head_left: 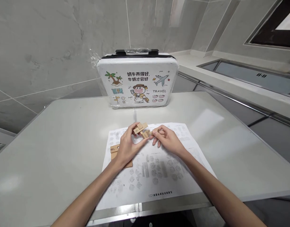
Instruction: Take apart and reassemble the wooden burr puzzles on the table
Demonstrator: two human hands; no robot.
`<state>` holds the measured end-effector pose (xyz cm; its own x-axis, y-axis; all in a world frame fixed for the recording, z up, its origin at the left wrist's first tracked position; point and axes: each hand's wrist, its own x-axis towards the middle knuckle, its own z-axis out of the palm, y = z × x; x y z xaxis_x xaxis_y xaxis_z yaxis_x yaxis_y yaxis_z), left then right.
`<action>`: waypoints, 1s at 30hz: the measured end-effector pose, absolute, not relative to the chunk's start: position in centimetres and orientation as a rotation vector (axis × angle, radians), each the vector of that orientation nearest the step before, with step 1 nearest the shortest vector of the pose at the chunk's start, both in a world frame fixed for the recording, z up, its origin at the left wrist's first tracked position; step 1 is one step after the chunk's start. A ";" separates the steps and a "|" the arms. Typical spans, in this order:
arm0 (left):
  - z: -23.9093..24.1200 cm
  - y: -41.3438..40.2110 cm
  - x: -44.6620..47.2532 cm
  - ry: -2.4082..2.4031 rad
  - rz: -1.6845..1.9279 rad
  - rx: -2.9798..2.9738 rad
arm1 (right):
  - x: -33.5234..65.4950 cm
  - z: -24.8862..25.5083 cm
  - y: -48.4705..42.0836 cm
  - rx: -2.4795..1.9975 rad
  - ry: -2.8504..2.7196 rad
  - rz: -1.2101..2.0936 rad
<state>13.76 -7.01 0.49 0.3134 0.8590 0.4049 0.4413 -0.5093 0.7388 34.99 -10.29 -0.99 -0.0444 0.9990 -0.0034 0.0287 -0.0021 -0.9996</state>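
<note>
Interlocking wooden puzzle pieces (140,127) are gripped in my left hand (130,143), some jutting out at angles above the paper. My right hand (165,138) pinches the right end of the same wooden cluster between thumb and fingers. Beneath both hands lies a white instruction sheet (156,186) printed with small puzzle diagrams. Partly covered by my left wrist is a flat wooden box (113,155) with dark curved marks on it. How the pieces fit together inside my grip is hidden by the fingers.
A white cartoon-printed travel case (139,83), wrapped in clear plastic, stands upright at the back of the pale folding table (64,138). Grey tiled walls rise behind it. To the right runs a ledge with a dark glass-topped panel (253,75).
</note>
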 end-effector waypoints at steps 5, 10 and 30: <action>0.3 -7.4 13.9 1.087 1.057 2.240 | 34.2 -1.0 -10.7 -1.267 -1.265 1.072; 0.1 -7.5 13.9 1.046 1.078 2.341 | 33.2 -0.4 -11.5 -1.303 -1.228 1.054; 0.2 -7.4 13.9 1.015 1.143 2.375 | 31.6 -0.1 -12.7 -1.303 -1.174 0.986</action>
<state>13.94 -7.41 0.17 0.4287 0.7156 0.5515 0.4633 -0.6982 0.5458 31.63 -12.73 -0.08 0.1709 0.9825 0.0747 0.0959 0.0589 -0.9936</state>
